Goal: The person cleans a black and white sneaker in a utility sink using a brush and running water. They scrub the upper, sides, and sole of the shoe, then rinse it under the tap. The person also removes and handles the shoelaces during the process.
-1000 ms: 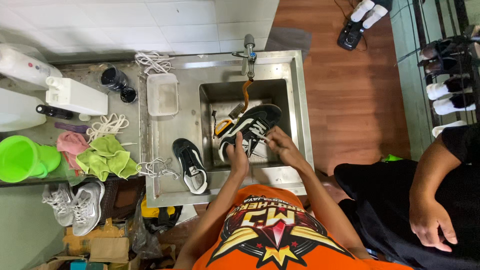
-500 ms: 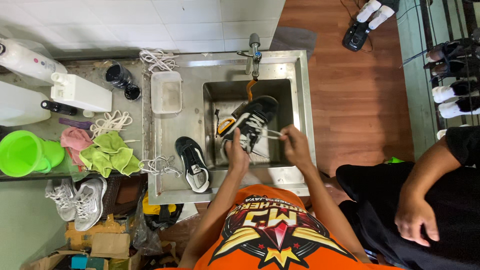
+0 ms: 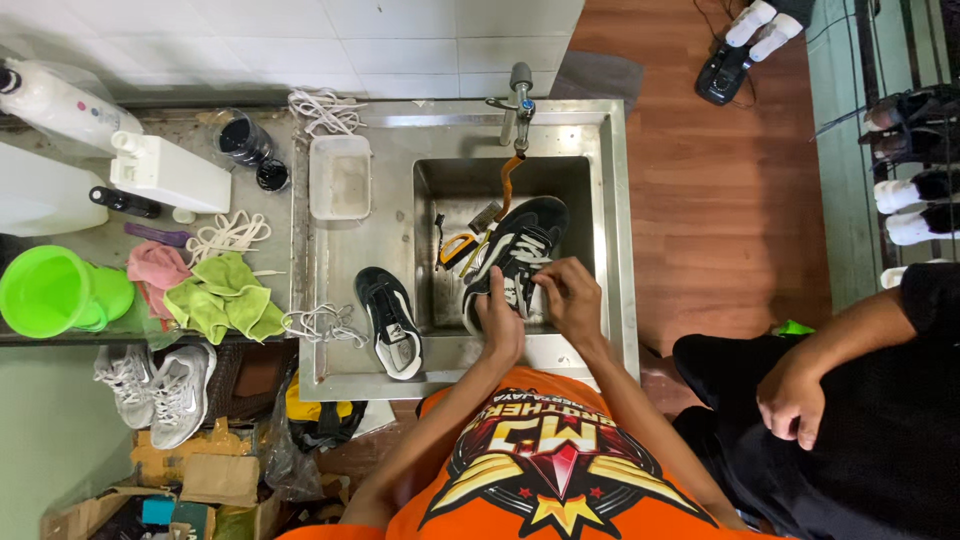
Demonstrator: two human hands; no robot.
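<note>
Over the steel sink basin, the left hand grips the heel end of a black sneaker with white stripes, fingers wrapped around it, while the right hand sits on the laced middle of the shoe with its fingers bunched at the white laces — whether they pinch a lace I cannot tell. By the look of it the unlacing is only partly done: this shoe still shows laces across its tongue, whereas the second black sneaker, lying on the drainboard at the sink's front-left, looks lace-free, with a loose white lace bundle just beside it. More white laces lie on the tabletop to the left, and another bundle at the back edge near the wall. As for containers — the basin holds the shoe in hand plus a brush with an orange-yellow handle under the tap; a shallow white tub on the drainboard looks empty or nearly so; a green bucket at the tabletop's left edge shows nothing inside; a white jug and a dark jar stand toward the back.
</note>
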